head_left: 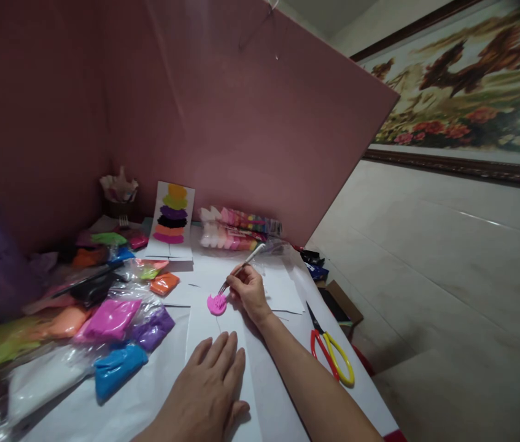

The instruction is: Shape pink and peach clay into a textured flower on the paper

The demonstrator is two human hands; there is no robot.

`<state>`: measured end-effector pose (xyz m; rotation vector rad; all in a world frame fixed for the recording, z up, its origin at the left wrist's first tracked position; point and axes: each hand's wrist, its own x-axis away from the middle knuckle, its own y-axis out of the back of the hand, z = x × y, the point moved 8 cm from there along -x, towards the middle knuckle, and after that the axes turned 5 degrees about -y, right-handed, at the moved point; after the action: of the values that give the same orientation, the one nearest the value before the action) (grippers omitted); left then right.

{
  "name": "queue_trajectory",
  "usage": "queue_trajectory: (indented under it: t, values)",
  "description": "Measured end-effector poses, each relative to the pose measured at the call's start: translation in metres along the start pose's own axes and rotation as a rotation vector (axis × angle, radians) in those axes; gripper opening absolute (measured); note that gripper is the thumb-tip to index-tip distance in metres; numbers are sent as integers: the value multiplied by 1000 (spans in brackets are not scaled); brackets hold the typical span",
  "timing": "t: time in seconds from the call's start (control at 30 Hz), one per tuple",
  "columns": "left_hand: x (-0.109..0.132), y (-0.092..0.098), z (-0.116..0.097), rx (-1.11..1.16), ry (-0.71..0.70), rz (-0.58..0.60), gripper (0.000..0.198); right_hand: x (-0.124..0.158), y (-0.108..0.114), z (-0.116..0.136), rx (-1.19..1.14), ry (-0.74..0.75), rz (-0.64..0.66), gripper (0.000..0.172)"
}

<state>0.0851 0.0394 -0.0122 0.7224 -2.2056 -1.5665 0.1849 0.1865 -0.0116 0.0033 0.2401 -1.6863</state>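
My right hand (pixel 249 290) pinches a thin metal fork (pixel 241 269), whose tines touch a flat pink clay blob (pixel 216 304) on a white paper sheet (pixel 204 325). My left hand (pixel 207 387) lies flat with fingers stretched out on the near end of that same sheet, holding nothing.
Bags of coloured clay (pixel 112 319) crowd the table's left side. A card with stacked clay colours (pixel 172 213) leans on the pink board (pixel 223 123) at the back, beside packs of clay sticks (pixel 236 228). Red-and-yellow scissors (pixel 331 351) lie near the table's right edge.
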Motion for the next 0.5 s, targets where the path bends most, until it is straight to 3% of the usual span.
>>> queue_trajectory:
  t: [0.17,0.5]
  values:
    - [1,-4,3,-17,-11,-42,58,7,-15,-1,72,4,148,13]
    - [1,-9,5,-21,-28,-71,58,11,-20,2,140,-26,214,12]
